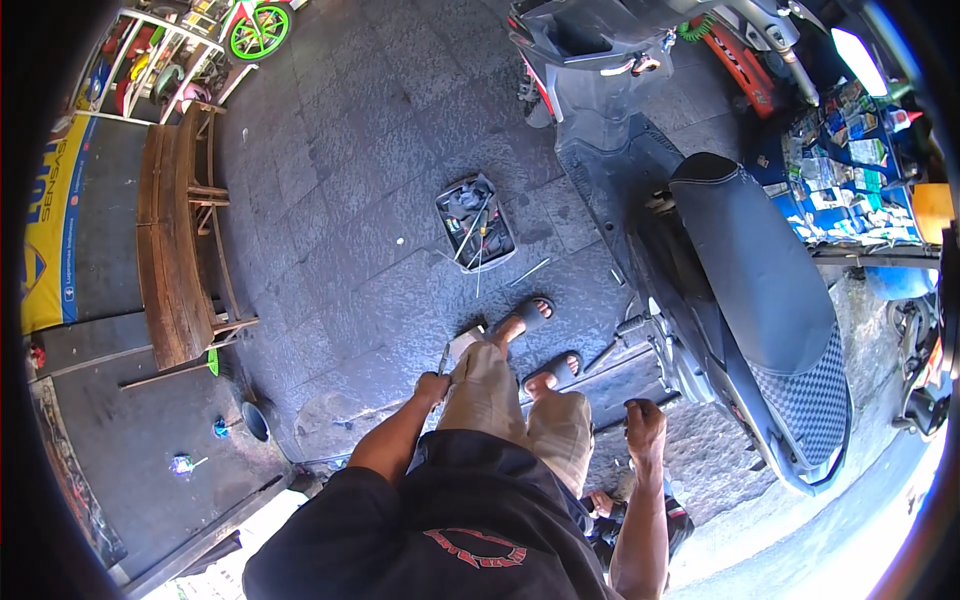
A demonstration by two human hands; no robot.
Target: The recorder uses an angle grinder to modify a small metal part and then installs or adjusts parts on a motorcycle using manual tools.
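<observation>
My left hand [432,388] is closed beside my left trouser leg, around a thin metal tool [445,357] that points away from me; its exact kind is too small to tell. Just past it, near my left foot, is a small pale flat piece [465,342]. Held out to the right, next to the scooter, my right hand [645,425] has its fingers curled in. Whether anything is inside them is hidden. The black motor scooter [745,270] stands at my right, its long seat facing up. On the floor ahead sits a dark tray [475,225] filled with tools.
A metal rod [530,272] lies near the tray. The wooden bench [165,240] and a dark bucket [255,421] are at left. Packets cover a blue rack [850,170] at far right. Behind me, another person's hand [600,503] shows low in view.
</observation>
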